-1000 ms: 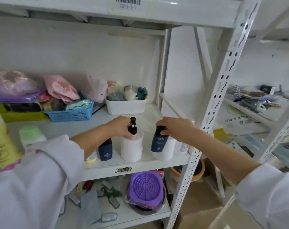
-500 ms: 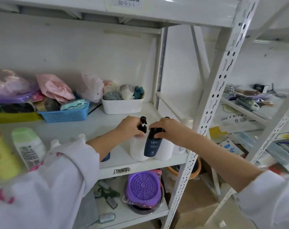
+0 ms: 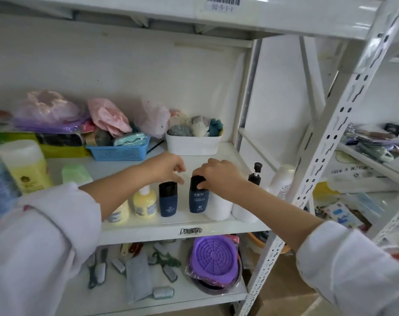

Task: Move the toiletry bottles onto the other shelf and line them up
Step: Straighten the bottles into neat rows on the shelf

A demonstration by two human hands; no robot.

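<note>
A row of toiletry bottles stands along the front of the white shelf point(image 3: 148, 226). From left: two small yellow bottles point(image 3: 144, 202), a short navy bottle point(image 3: 168, 199), a taller navy "MEN" bottle point(image 3: 198, 199), a white bottle point(image 3: 218, 207), a white pump bottle point(image 3: 251, 197) with a black pump, and a white bottle point(image 3: 282, 179) by the post. My right hand point(image 3: 219, 174) grips the cap of the "MEN" bottle. My left hand point(image 3: 169, 167) hovers above the short navy bottle with loosely curled fingers, holding nothing.
Behind the row stand a blue basket point(image 3: 118, 152), a white tub point(image 3: 191, 144) of sponges and pink bags. A large yellow bottle point(image 3: 25, 165) and a green-capped one point(image 3: 76, 174) are at the left. A purple drain cover point(image 3: 213, 258) and brushes lie on the lower shelf. A perforated post point(image 3: 319, 156) rises at right.
My left hand has let go of the pump bottle and drawn left. The pump bottle now stands to the right of my right hand, which still holds the "MEN" bottle.
</note>
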